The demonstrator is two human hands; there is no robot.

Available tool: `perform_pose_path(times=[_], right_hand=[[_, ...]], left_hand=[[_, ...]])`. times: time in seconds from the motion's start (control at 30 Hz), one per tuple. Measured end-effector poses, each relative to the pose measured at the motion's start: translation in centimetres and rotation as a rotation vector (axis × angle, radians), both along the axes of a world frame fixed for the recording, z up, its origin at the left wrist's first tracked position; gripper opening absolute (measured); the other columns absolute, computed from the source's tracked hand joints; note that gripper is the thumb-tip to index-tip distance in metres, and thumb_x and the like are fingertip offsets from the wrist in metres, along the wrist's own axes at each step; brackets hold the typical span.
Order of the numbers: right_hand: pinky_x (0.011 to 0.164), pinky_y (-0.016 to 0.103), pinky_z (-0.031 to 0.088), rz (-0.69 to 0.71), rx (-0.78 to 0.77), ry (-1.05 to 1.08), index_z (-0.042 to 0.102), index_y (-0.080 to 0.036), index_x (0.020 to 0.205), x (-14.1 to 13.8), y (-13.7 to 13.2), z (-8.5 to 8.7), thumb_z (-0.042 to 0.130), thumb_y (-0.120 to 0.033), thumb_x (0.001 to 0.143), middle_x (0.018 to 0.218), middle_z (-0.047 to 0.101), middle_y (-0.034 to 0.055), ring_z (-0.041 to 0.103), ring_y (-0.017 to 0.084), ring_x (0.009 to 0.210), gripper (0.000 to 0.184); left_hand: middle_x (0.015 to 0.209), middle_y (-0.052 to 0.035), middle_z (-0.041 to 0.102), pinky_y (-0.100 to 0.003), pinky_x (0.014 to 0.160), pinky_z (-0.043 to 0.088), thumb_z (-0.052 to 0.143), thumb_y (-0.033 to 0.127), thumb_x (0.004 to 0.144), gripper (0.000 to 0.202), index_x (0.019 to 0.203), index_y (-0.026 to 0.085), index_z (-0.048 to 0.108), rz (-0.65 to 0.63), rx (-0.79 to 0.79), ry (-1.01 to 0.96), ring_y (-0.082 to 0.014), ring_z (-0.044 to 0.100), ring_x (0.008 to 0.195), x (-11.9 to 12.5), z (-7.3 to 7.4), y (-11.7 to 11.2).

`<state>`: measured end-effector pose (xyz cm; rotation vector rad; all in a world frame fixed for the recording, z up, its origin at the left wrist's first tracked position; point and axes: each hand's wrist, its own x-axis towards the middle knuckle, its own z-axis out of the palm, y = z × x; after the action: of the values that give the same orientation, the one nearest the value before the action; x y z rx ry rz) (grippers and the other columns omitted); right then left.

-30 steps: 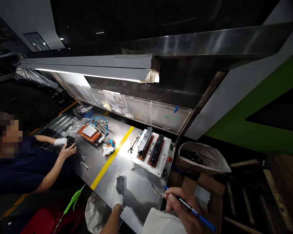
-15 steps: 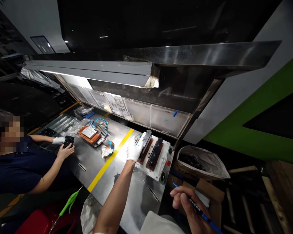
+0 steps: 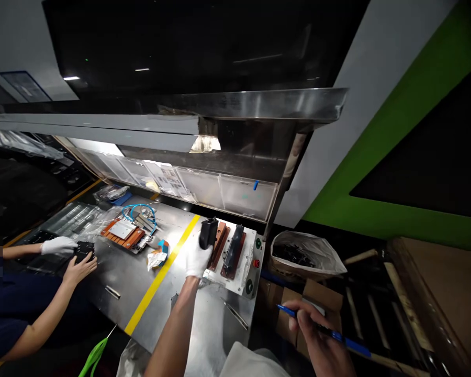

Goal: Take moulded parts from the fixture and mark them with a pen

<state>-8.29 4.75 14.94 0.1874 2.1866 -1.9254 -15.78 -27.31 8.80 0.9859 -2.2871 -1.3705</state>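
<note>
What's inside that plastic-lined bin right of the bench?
The plastic-lined bin holds a heap of small dark parts. The crumpled liner covers the rest, so anything deeper stays hidden.

One long black moulded part (image 3: 232,250) sits on the white fixture plate (image 3: 248,267), which carries two brown rectangular cradles (image 3: 220,243). One small black plastic block (image 3: 208,233) is in one white-gloved hand (image 3: 196,260). One blue pen (image 3: 322,331) is in one bare hand (image 3: 317,343). One yellow stripe (image 3: 163,275) crosses the one steel bench (image 3: 215,324). Two co-worker hands (image 3: 68,256) show at left.
</note>
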Motion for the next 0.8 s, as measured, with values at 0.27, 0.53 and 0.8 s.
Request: perform_pose_path(times=[0.27,0.53,0.8], right_hand=[[0.079,0.03,0.055,0.128,-0.03,-0.026,0.071,-0.022,0.105,-2.2,-0.5,-1.3,0.059,-0.07,0.089,0.083,0.068,0.0059,0.066,0.023,0.084,0.052],[0.079,0.032,0.05,0.12,-0.033,0.053,0.064,-0.022,0.089,-3.6,-1.9,-1.7,0.052,-0.068,0.095,0.08,0.067,0.0063,0.065,0.024,0.091,0.048],[0.078,0.031,0.047,0.076,-0.051,0.092,0.068,-0.021,0.101,-3.4,-1.2,-1.5,0.054,-0.066,0.096,0.079,0.066,0.0039,0.063,0.021,0.087,0.047]], left_hand=[[0.118,-0.0123,0.078,-0.041,0.093,0.059,0.074,0.043,0.083,0.052,0.128,0.019,0.064,0.014,0.923,0.016,-0.0265,0.075,0.101,10.4,4.2,4.0],[0.14,-0.0133,0.067,-0.046,0.115,0.046,0.082,0.036,0.076,0.066,0.136,0.019,0.058,-0.419,0.863,-0.086,-0.0323,0.061,0.13,13.2,6.3,8.2],[0.134,-0.0121,0.071,-0.042,0.105,0.051,0.079,0.034,0.076,0.065,0.135,0.016,0.058,-0.561,0.821,-0.13,-0.0311,0.065,0.121,12.4,7.0,9.1]])
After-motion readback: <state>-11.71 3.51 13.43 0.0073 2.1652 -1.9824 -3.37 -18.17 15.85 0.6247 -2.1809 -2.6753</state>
